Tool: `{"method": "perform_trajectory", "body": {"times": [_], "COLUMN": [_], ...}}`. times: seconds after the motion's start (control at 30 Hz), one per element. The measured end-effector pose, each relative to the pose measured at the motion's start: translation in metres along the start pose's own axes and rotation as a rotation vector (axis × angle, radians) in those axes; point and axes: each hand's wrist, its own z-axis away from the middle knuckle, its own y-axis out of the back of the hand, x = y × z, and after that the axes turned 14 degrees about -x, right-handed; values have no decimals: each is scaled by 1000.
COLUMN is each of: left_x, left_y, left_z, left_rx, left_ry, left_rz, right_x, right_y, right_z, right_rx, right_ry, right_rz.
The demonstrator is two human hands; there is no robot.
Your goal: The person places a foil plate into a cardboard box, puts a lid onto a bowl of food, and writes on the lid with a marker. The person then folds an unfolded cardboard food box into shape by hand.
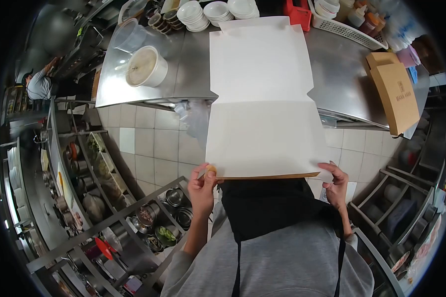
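Note:
An unfolded cardboard box sheet, white on its upper face with a brown near edge, lies partly on the steel counter and sticks out toward my body. My left hand pinches its near left corner between thumb and fingers. At the near right corner, my right hand has its fingers bent and spread, with the index fingertip at or just beside the cardboard; whether it touches I cannot tell. A crease crosses the middle of the sheet, with a notch at each side.
On the steel counter are a white lidded tub, stacked white bowls, a red container, a white basket of bottles and a folded brown box. Shelves with pots flank me. Another person stands far left.

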Motion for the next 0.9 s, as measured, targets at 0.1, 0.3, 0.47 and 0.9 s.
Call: {"method": "perform_trajectory", "body": {"times": [0.1, 0.3, 0.47, 0.9], "left_x": [10, 4, -4, -34], "left_y": [-9, 0, 5, 29], "left_z": [-2, -1, 0, -8], "left_rx": [-2, -224, -235, -266], "left_ry": [108, 360, 444, 482], "left_rz": [-56, -29, -164, -247], "right_x": [2, 0, 8, 46], "right_y": [-5, -19, -27, -28], "right_z": [3, 9, 14, 16], "right_rx": [1, 217, 330, 224], "right_ry": [-52, -264, -317, -489], "right_rz": [-85, -194, -191, -229]}}
